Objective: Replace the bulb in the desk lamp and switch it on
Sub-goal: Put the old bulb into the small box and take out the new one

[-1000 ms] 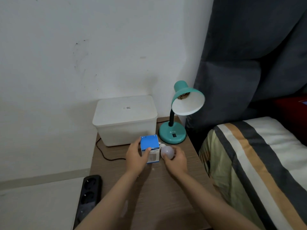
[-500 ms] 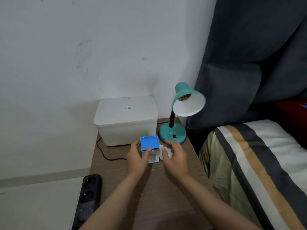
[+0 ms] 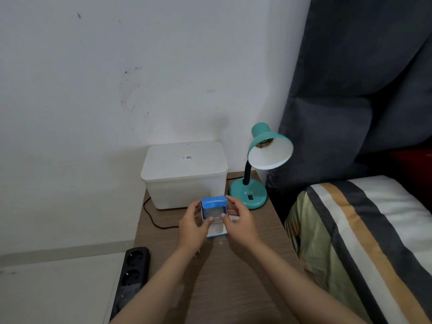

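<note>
We hold the small blue-and-white cardboard bulb box (image 3: pixel 214 216) above the brown wood-grain bedside table (image 3: pixel 233 284), between both hands. Our left hand (image 3: pixel 192 226) wraps the box's left side, thumb on its near face. Our right hand (image 3: pixel 240 222) closes on the right side, one finger touching the raised blue top flap (image 3: pixel 214 202) and the thumb at the near right corner. The top is open, but we cannot tell whether a bulb sits inside.

The teal metal desk lamp (image 3: pixel 259 169) stands at the table's back right corner, its shade tilted toward us with a white inside and no bulb showing in the socket. Its round base carries a small black switch (image 3: pixel 250 197). Just left of it sits a white lidded plastic storage box (image 3: pixel 184 174). A black power strip (image 3: pixel 133 274) lies on the floor beside the table, and a striped bed cover (image 3: pixel 364 242) fills the right.
</note>
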`<state>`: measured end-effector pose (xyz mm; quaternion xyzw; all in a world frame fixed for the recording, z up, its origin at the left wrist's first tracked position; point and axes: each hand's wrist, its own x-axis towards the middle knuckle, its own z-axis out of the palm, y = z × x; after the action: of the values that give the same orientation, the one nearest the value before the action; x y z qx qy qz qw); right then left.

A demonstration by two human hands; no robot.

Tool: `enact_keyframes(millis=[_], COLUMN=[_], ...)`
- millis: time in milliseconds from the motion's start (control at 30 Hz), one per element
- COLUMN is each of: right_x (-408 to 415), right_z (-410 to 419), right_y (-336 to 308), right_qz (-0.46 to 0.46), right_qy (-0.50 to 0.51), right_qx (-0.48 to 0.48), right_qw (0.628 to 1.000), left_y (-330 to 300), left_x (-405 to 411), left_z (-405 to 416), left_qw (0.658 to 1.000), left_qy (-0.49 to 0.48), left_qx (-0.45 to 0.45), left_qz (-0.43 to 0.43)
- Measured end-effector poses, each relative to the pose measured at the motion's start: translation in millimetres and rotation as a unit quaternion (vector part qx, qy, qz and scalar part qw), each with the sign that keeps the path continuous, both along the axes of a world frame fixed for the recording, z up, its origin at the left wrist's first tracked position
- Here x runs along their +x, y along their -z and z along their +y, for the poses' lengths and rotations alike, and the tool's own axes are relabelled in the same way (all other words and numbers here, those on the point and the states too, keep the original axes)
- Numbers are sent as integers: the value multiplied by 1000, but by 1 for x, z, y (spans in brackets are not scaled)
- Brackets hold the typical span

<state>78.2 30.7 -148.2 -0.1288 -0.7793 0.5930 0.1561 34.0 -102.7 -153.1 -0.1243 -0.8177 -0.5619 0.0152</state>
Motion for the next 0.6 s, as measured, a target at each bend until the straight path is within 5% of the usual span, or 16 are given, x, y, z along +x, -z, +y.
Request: enact_keyframes(millis=[333,600], right_x=[-8,-28], right_z=[5,17], right_y=[-6,-16], right_qz=[-50,-117], right_qy=[-27,-92], right_qx=[71,253], right_qw=[996,956], left_y=[8,1], left_x=[-33,-35], left_z=[-20,-20], left_qw=[984,971], left_qy=[130,172], left_qx=[-72,-50], left_qz=[-94,-156])
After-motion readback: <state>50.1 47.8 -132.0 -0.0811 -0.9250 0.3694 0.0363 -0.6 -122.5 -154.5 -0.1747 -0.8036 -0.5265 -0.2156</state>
